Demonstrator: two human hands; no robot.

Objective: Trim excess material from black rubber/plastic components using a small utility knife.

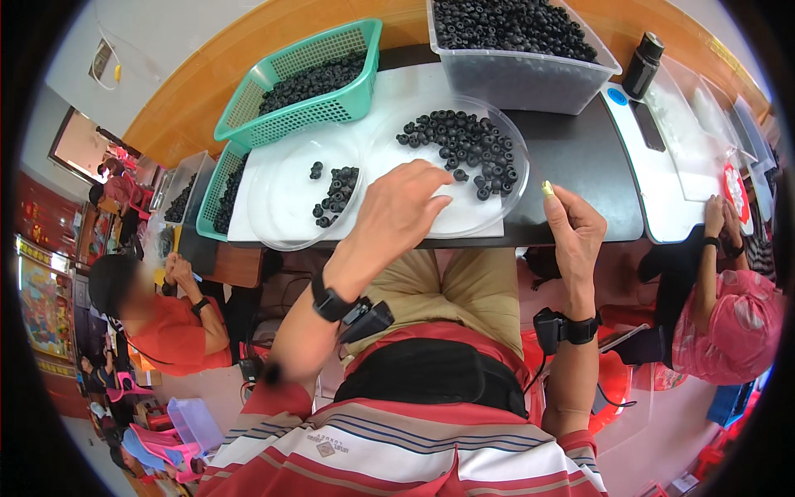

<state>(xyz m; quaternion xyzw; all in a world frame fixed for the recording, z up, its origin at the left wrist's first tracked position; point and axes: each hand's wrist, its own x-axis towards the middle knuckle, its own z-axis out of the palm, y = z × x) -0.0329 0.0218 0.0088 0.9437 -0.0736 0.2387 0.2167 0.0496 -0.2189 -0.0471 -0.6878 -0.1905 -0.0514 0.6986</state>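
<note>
On the table, green basket (pixel 248 112) of black rings (pixel 310 80), clear tub (pixel 530 83) likewise

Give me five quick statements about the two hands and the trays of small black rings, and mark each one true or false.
1. The left hand rests over the near edge of the clear round tray that holds many black rings. True.
2. The right hand holds a black ring. False: it pinches a small yellowish piece.
3. The green basket is empty. False: it holds black rings.
4. The second clear round tray, to the left, holds fewer rings. True.
5. Both wrists are bare. False: each wears a black strap.
</note>
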